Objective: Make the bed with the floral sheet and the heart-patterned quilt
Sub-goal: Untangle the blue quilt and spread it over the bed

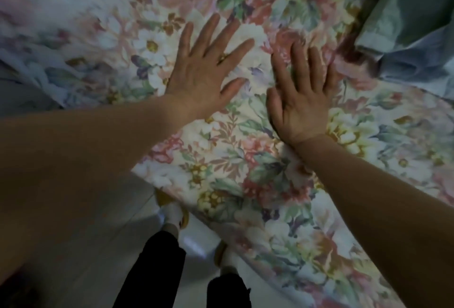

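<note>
The floral sheet [233, 167], printed with pink, white and green flowers, covers the bed across most of the view and hangs over the near edge. My left hand [204, 74] lies flat on it with fingers spread and a ring on one finger. Just to its right, my right hand [302, 91] also presses flat on the sheet, fingers straight and close together. Neither hand holds anything. No heart-patterned quilt is visible.
A pale blue-green pillow or bedding [412, 20] lies at the upper right on the bed. A light floor [98, 234] runs along the bed's near edge, where my legs in dark trousers [157, 271] and light shoes stand.
</note>
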